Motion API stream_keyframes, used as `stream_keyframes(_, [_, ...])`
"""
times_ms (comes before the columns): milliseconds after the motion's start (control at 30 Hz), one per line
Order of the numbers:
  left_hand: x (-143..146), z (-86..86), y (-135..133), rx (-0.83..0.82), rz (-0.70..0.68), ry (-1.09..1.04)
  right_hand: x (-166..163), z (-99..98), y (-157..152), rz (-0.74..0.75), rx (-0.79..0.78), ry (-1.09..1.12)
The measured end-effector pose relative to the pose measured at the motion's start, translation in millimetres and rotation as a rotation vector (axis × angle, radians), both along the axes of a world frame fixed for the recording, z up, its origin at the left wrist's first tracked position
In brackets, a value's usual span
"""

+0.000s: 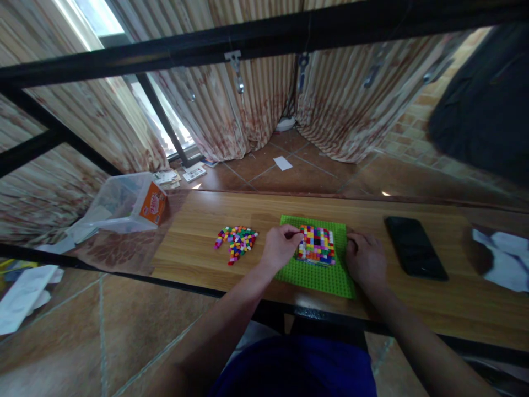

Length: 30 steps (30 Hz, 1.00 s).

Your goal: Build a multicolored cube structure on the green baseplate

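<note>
A green studded baseplate (316,278) lies on the wooden table, bearing a block of many-coloured building bricks (317,245). At the left edge of that block is my left hand (283,245), its thumb and forefinger pinched together; whatever they hold is too small to make out. My right hand (367,259) rests along the baseplate's right edge, fingers bent, with nothing visible in it. Left of the baseplate, a pile of loose small bricks (239,240) in mixed colours is spread on the wood.
A black smartphone (415,248) lies right of my right hand, with white papers (506,259) beyond it. On the left stands a clear plastic bin (124,204) with an orange label. A black metal bar (264,36) crosses above the table (190,237).
</note>
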<state>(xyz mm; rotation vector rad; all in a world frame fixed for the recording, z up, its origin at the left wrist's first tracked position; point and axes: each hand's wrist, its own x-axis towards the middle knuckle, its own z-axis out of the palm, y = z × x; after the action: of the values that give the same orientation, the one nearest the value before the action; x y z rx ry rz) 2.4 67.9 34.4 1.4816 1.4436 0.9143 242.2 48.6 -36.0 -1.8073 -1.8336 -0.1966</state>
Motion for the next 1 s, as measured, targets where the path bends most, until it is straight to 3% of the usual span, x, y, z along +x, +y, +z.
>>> stream_keyframes(233, [-19, -4.7, -19, 0.092, -0.019, 0.069, 1, 0.1, 0, 0.012, 0.012, 0.015])
stream_keyframes(467, [-72, -4.8, -19, 0.249, 0.107, 0.697, 1, 0.7, -1, 0.004, -0.004, -0.011])
stream_keyframes(633, [-81, -6.6, -6, 0.260, 0.036, 0.924, 1, -0.5, 0, 0.001, -0.003, 0.000])
stream_keyframes(867, [-80, -4.8, -5, 0.249, 0.023, 0.861, 0, 0.7, 0, 0.000, -0.001, 0.028])
stream_keyframes(1000, [-64, 3.6, -14, 0.304, -0.001, 0.552, -2, 2.9, -1, -0.005, -0.010, 0.045])
